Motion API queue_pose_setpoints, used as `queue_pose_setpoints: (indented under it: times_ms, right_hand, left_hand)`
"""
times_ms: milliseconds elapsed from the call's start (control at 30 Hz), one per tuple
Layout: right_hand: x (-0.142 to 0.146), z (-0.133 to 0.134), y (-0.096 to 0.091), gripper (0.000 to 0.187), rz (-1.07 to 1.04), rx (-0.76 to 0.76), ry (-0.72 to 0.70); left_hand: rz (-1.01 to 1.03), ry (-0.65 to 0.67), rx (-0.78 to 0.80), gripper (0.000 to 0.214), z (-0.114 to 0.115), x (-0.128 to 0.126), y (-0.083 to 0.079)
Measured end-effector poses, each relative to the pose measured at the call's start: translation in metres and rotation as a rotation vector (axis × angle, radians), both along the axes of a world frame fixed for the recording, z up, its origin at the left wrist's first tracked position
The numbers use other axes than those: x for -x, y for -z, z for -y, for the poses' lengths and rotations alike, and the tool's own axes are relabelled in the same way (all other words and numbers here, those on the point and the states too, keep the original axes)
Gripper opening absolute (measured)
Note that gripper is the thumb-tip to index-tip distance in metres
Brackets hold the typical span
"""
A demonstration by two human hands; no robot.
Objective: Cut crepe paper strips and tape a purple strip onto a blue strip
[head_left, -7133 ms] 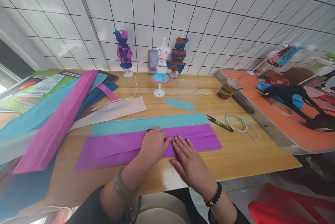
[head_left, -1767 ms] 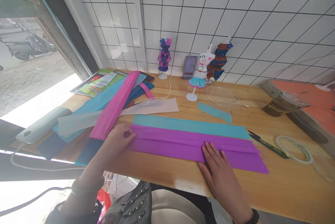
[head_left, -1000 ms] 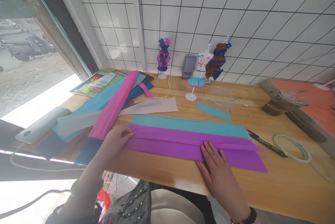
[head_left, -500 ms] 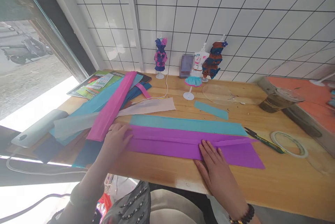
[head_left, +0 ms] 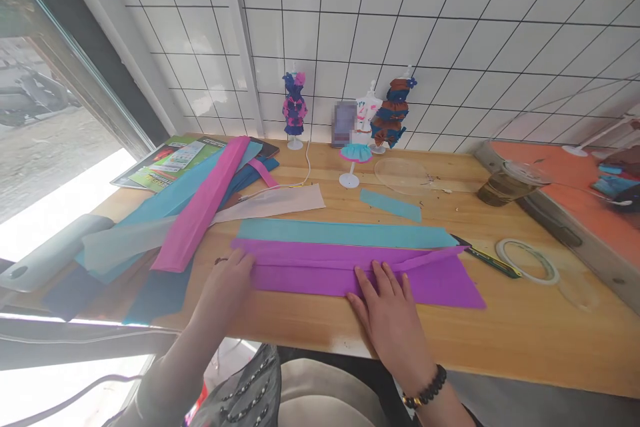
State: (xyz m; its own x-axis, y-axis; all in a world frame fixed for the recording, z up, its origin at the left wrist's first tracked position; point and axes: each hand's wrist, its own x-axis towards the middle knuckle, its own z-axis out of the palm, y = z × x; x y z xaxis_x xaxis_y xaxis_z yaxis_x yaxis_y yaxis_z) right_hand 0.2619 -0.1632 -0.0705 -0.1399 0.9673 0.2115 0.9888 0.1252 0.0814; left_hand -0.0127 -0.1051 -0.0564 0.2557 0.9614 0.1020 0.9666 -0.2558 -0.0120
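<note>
A long purple crepe paper sheet [head_left: 430,277] lies across the wooden table [head_left: 500,340], folded lengthwise, with its far right flap lifting. A teal sheet [head_left: 345,234] lies just behind it. My left hand [head_left: 227,280] rests on the purple sheet's left end, fingers curled over the edge. My right hand [head_left: 387,310] lies flat on the sheet's near edge at the middle, fingers stretched out.
A pile of pink, teal and blue paper rolls [head_left: 193,210] lies at the left. Three small dress mannequins [head_left: 357,137] stand by the tiled wall. Scissors [head_left: 487,258], a tape ring [head_left: 527,260], a small teal strip [head_left: 390,205] and a drink cup [head_left: 505,184] sit at the right.
Both hands slid left along the purple sheet as the fold was pressed. The upper flap at the right end has lifted. The view has swung back to the right.
</note>
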Motion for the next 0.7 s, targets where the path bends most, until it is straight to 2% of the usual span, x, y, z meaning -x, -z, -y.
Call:
queue_pose_setpoints:
  times_ms: [133,300,467,700]
  right_hand:
    - [0.003,0.0,0.0,0.046,0.016,0.017,0.017]
    - [0.009,0.0,-0.005,0.051,0.052,0.063,0.036]
    - [0.012,0.001,-0.01,0.054,0.061,0.09,0.037]
    - [0.012,0.001,-0.01,0.054,0.053,0.103,0.053]
  left_hand:
    - [-0.07,-0.037,-0.017,0.025,0.019,-0.019,0.0]
    - [-0.124,-0.081,-0.026,0.052,0.037,-0.041,0.003]
    - [-0.12,-0.088,-0.042,0.06,0.04,-0.046,0.007]
    - [-0.124,-0.11,-0.021,0.061,0.038,-0.049,0.003]
